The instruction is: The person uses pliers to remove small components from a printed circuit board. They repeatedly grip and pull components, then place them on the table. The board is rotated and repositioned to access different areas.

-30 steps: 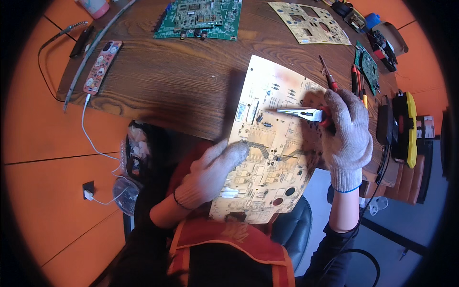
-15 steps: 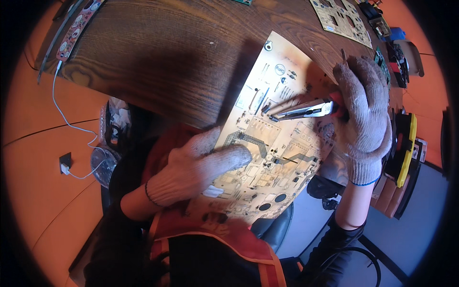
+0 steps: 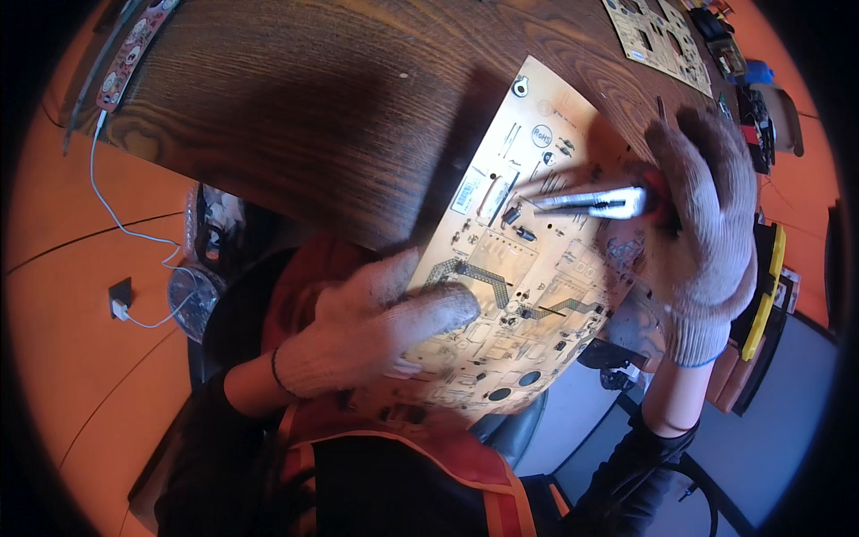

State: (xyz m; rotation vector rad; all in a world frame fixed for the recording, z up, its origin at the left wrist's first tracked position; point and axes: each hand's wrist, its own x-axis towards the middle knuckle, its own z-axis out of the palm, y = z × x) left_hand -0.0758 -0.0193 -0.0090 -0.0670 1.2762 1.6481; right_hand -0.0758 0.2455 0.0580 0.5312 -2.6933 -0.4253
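A large tan circuit board (image 3: 501, 268) is tilted in front of me, with small dark parts and printed tracks across its face. My left hand (image 3: 376, 322), in a pale knit work glove, grips the board's left edge with the thumb lying over its face. In my right hand (image 3: 707, 206), gloved the same way, are red-handled needle-nose pliers (image 3: 604, 203). Their jaws point left, close to small dark components (image 3: 517, 224) near the board's upper middle. Whether the tips touch the board I cannot tell. The glove hides most of the handles.
A brown wooden table (image 3: 295, 107) spans the far side. Another tan board (image 3: 662, 45) lies at its far right, near assorted electronic parts. At the far left is a red power strip (image 3: 134, 58) with a white cable (image 3: 100, 197). A yellow-edged case (image 3: 765, 295) stands at the right.
The pliers have moved slightly right and up off the small dark component, and their jaws look a little blurred. In the picture the board has shifted slightly right. My left hand keeps its grip.
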